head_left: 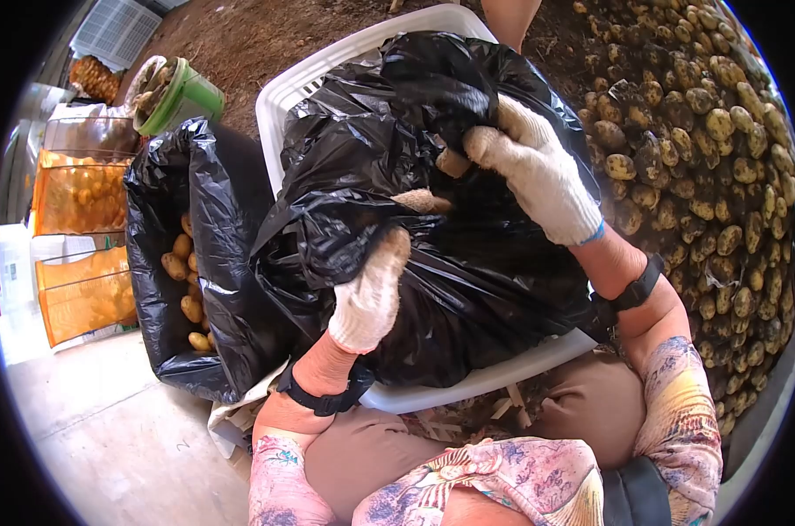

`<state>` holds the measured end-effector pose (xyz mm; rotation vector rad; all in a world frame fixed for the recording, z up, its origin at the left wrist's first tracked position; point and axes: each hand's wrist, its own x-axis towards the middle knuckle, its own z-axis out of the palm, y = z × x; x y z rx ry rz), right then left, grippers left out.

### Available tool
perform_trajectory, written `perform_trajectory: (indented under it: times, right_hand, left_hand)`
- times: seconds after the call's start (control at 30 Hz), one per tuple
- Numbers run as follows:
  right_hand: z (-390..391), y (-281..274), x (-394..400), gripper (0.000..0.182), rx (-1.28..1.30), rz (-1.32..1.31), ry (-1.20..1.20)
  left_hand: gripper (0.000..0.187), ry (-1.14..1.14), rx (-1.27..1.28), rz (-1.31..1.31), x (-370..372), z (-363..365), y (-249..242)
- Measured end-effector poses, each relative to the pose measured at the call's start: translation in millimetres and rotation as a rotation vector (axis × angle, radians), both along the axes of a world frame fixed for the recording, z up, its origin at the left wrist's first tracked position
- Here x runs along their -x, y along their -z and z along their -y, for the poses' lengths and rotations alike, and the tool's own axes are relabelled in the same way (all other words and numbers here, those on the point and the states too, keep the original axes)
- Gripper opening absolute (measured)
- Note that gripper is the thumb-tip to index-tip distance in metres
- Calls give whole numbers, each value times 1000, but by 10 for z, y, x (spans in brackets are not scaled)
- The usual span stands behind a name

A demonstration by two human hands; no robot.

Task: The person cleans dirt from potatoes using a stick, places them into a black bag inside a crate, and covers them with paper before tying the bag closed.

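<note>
A large black plastic bag (476, 298) is spread over a white plastic crate (270, 145) right in front of me. My left hand (371, 294), in a white knit glove, is closed on a bunched fold of the bag near its middle. Higher and to the right, my right hand (538, 167), also gloved, grips another gathered part of the plastic. Dirt-stained glove fingertips show between the folds. Whatever lies under the bag is hidden.
Left of the crate stands a box lined with black plastic (231, 254), holding several potatoes (182, 267). Beyond it are a green bucket (187, 101) and orange mesh bags (77, 193). A big heap of potatoes (713, 175) covers the right side. Someone's bare limb (509, 19) shows behind the crate.
</note>
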<state>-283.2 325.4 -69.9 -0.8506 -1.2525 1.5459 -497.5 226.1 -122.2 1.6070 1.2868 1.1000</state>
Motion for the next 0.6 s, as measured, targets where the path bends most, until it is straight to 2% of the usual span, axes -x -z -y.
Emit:
perform_trajectory:
  times: [0.03, 0.1, 0.13, 0.17, 0.23, 0.27, 0.3, 0.37, 0.4, 0.43, 0.5, 0.53, 0.57, 0.6]
  right_hand:
    - [18, -10, 0, 25, -1, 1, -3]
    - [54, -33, 0, 23, -191, 177, -39]
    - [66, -10, 21, 22, -398, 293, 15]
    - [122, -59, 51, 19, -362, 276, -11]
    - [169, -21, 104, 19, -513, 309, -40]
    - [221, -152, 104, 18, -199, 286, -142]
    - [203, -87, 154, 13, 50, 162, -121]
    - [118, 11, 191, 11, 93, 222, -43]
    - [90, 37, 207, 15, 98, 273, -39]
    - [88, 52, 221, 15, 99, 270, -41]
    - [90, 69, 258, 19, -66, 495, -79]
    - [96, 24, 262, 22, -25, 557, -121]
    - [95, 92, 263, 22, -27, 554, -123]
    - [97, 220, 256, 22, -280, 577, -59]
  left_hand:
    - [44, -3, -1, 1, -41, -29, -92]
    - [47, 47, 300, 469, -158, -111, -353]
    - [41, 112, 263, 340, -22, -112, -183]
    - [41, 106, 262, 341, -47, -98, -128]
    - [34, -39, 179, 361, -139, -74, -90]
    - [27, -28, -1, 93, -132, -67, -137]
    - [27, -29, -1, 92, -178, -44, -169]
    - [33, -54, 152, 460, -301, 4, -204]
    - [26, 206, 382, 1138, -245, -17, -223]
    - [25, 39, 65, 306, -306, -47, -506]
    - [46, 232, -413, -251, -235, -139, -481]
    - [61, 291, -470, -417, -197, -116, -557]
    - [68, 260, -512, -309, -223, -145, -545]
    - [71, 186, -570, -345, -240, -198, -515]
